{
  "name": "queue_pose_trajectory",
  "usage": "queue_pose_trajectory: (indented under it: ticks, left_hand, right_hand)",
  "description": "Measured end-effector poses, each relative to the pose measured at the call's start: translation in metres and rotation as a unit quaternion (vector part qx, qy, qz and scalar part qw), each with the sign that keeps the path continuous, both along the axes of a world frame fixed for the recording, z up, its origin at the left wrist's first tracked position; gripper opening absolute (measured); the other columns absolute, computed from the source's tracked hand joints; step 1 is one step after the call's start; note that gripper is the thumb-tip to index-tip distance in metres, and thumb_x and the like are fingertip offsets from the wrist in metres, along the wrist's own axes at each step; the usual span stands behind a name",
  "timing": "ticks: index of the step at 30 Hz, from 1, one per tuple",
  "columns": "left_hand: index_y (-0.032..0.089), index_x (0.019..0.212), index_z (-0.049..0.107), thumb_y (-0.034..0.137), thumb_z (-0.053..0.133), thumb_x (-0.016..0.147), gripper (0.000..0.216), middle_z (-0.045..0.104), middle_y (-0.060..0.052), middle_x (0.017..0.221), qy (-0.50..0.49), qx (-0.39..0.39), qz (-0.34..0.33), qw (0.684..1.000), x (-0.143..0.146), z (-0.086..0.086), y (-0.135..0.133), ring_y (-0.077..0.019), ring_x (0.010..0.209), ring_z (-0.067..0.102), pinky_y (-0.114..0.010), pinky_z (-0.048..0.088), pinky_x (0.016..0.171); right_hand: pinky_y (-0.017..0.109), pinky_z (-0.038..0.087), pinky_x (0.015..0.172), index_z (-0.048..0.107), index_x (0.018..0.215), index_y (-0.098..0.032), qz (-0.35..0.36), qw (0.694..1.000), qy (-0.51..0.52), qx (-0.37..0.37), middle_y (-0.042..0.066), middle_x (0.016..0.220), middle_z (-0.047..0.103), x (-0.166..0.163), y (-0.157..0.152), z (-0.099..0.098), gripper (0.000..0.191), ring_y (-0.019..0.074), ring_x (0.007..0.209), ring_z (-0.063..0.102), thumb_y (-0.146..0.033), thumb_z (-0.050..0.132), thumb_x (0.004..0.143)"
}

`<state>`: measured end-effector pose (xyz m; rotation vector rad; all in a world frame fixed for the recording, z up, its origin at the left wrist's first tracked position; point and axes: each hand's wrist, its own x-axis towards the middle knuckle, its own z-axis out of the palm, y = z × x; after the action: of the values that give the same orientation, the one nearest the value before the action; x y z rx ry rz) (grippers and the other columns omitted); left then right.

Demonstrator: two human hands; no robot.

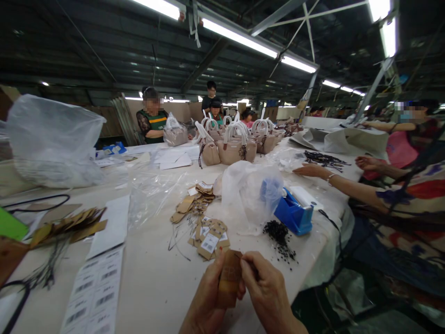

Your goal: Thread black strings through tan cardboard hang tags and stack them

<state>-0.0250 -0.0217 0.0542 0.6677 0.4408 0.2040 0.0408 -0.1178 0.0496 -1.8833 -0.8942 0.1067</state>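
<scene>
Landmark: blue, boxy plastic tape dispenser [295,215], standing on the pale, smooth worktop [153,287]. On its near side, leftward: rectangular brown card tag [228,278], flat-faced, faint lettering, held up between both hands. Left hand [206,292] grips the tag's left side, thumb against fingers; right hand [267,285] pinches at its upper right corner. Anything finer in that pinch: cannot tell. Against the dispenser's left side: crumpled, milky, translucent plastic bag [239,199]. Just in front of the dispenser: loose scatter of small, black, beadlike pieces [278,236]. Left of it, past the bag: overlapping kraft-brown card tags [209,242], some bearing white barcode labels. Well beyond the dispenser: beige, structured handbags [238,153], arched handles wrapped in white.
</scene>
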Motion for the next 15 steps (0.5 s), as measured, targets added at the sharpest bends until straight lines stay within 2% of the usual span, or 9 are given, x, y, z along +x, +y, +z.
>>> queue_pose_trajectory:
  ticks: [3, 10, 13, 15]
  left_hand:
    - [0.011, 0.075, 0.062, 0.052, 0.059, 0.074, 0.041, 0.061, -0.002, 0.055, -0.004, 0.02, -0.003, 1.0, 0.0, -0.002, 0.0, -0.0105, 0.046, 0.052, -0.022, 0.038, 0.047]
    - [0.013, 0.062, 0.058, 0.051, 0.052, 0.078, 0.042, 0.052, 0.001, 0.052, -0.031, 0.123, -0.023, 0.992, 0.001, -0.003, -0.003, -0.0095, 0.05, 0.044, -0.023, 0.033, 0.051]
    - [0.014, 0.062, 0.058, 0.056, 0.057, 0.073, 0.044, 0.051, 0.001, 0.052, -0.03, 0.171, -0.022, 0.985, 0.005, -0.009, -0.002, -0.0098, 0.05, 0.042, -0.024, 0.03, 0.05]
    - [0.014, 0.058, 0.057, 0.063, 0.055, 0.069, 0.051, 0.049, 0.0, 0.048, -0.019, 0.215, -0.037, 0.976, 0.009, -0.018, 0.001, -0.0098, 0.046, 0.041, -0.024, 0.026, 0.047]
  right_hand:
    - [0.02, 0.044, 0.05, 0.054, 0.076, -0.021, 0.003, 1.0, 0.008, -0.001, -0.003, 0.049, 0.056, 0.001, 0.0, 0.001, 0.025, 0.0123, 0.048, 0.057, -0.032, 0.036, 0.089]
    - [0.02, 0.043, 0.054, 0.053, 0.073, -0.021, 0.007, 0.998, 0.065, 0.003, -0.003, 0.048, 0.057, 0.001, -0.002, 0.008, 0.024, 0.0129, 0.049, 0.058, -0.033, 0.039, 0.088]
    - [0.021, 0.042, 0.053, 0.051, 0.071, -0.022, -0.002, 0.999, 0.043, -0.015, -0.002, 0.051, 0.059, 0.002, -0.003, 0.006, 0.025, 0.0139, 0.051, 0.058, -0.035, 0.038, 0.088]
    - [0.021, 0.041, 0.051, 0.051, 0.074, -0.023, -0.029, 0.999, 0.011, -0.015, -0.002, 0.052, 0.059, 0.003, -0.002, -0.002, 0.027, 0.0143, 0.05, 0.058, -0.04, 0.036, 0.088]
